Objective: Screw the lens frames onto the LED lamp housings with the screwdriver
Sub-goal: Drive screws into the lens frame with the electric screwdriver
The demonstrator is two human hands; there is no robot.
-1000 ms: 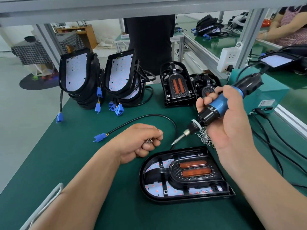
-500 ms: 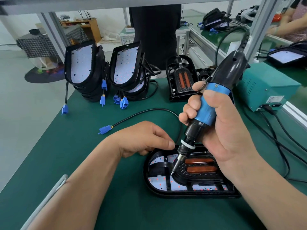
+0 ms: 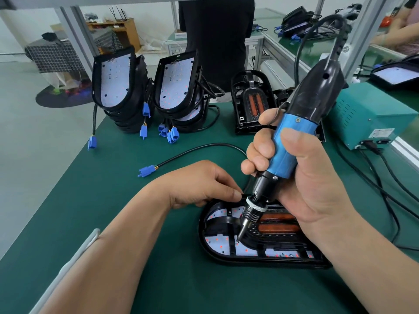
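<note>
The label (image 3: 383, 133) on the teal power unit (image 3: 367, 109) is too small for us to read. We wrap the right hand (image 3: 315, 184) round the blue barrel of the screwdriver (image 3: 294, 141), bit down on the lens frame (image 3: 278, 242) in the lamp housing (image 3: 205, 248), which lies flat on the green table (image 3: 90, 211). The left hand (image 3: 199, 184) rests curled at the housing's far rim; we cannot tell whether it pinches anything.

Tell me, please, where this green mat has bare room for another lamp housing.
Bare green mat lies left of the left forearm, before the loose blue connector, and between both forearms before the flat black lamp housing. Crowded: the stacked black housings behind, the black cables by the teal power box.
</note>
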